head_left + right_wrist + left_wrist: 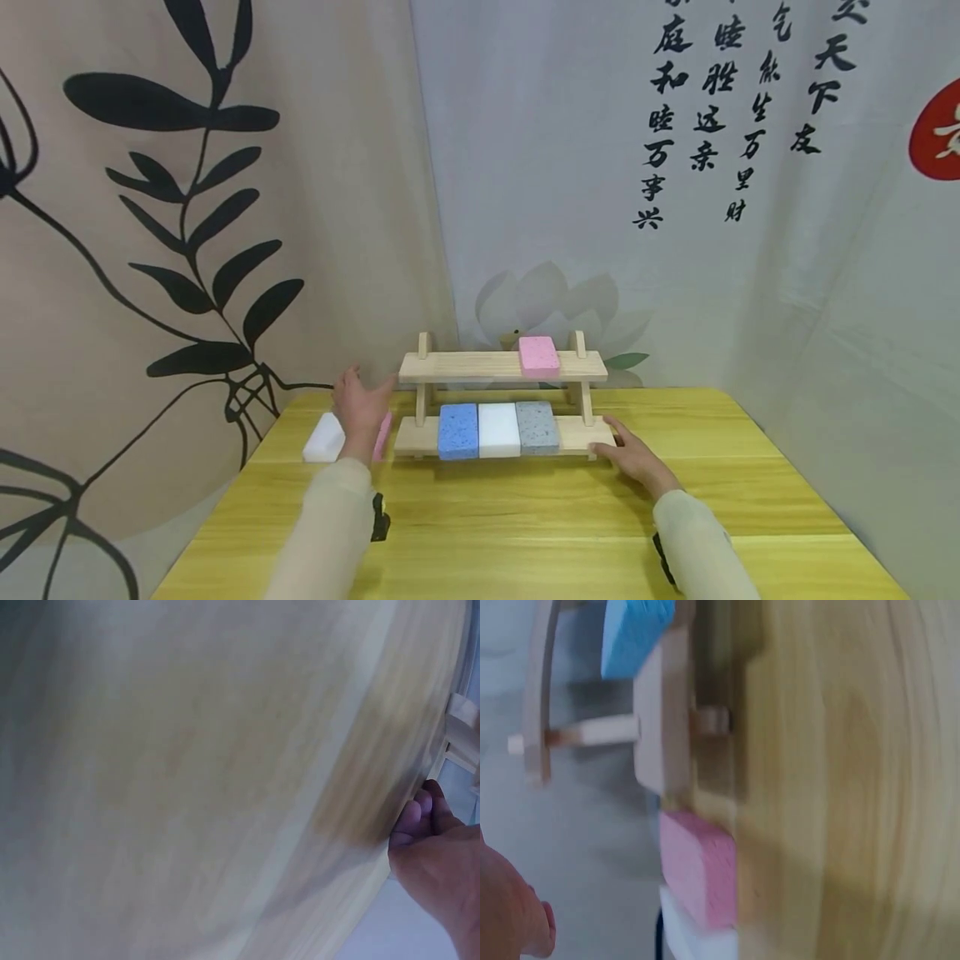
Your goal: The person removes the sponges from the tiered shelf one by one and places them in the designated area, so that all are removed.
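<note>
A small two-tier wooden rack (465, 365) stands on the table. Blue (458, 432), white (498, 430) and grey (537, 428) sponges lean side by side on its lower shelf, and a pink sponge (538, 357) is on the upper one. My left hand (360, 410) is raised left of the rack, thumb and fingers spread, holding nothing. Behind it in the head view are another white sponge (324, 438) and another pink sponge (699, 868), both on the table. With thumb in front and fingers behind, my right hand (637, 458) grips the lower shelf's right end.
The yellow wood-grain table (517, 533) reaches back to a hanging cloth (525, 167) printed with dark leaves and writing. This cloth stands close behind the rack and along both sides of the table.
</note>
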Demonstrator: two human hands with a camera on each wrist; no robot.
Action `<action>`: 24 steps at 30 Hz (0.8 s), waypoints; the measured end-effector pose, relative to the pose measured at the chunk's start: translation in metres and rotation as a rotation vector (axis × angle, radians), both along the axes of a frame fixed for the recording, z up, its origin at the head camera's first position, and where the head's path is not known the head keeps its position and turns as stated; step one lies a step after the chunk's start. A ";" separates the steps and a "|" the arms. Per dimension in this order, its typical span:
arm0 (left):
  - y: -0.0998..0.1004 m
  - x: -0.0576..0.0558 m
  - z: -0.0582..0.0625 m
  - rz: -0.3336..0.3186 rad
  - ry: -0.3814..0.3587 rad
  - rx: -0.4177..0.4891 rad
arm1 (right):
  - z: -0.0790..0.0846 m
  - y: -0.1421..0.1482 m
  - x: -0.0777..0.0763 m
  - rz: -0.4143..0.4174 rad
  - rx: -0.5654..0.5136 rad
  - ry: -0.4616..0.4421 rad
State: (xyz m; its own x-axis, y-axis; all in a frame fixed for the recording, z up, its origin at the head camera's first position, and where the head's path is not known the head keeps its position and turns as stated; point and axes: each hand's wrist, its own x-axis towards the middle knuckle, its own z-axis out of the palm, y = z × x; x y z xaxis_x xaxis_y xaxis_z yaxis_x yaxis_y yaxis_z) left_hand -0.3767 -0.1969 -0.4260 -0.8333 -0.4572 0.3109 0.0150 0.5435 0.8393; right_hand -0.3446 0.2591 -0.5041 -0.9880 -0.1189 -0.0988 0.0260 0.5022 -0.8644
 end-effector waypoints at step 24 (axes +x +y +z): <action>0.113 -0.011 0.018 -0.029 0.044 0.001 | -0.001 0.001 0.000 -0.006 -0.007 0.000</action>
State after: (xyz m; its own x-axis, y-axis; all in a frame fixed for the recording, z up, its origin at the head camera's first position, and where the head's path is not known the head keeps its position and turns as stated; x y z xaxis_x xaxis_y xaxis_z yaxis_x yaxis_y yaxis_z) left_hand -0.3876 -0.0843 -0.4076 -0.8314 -0.4336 0.3476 0.0678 0.5416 0.8379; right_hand -0.3450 0.2603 -0.5053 -0.9887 -0.1134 -0.0979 0.0290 0.4959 -0.8679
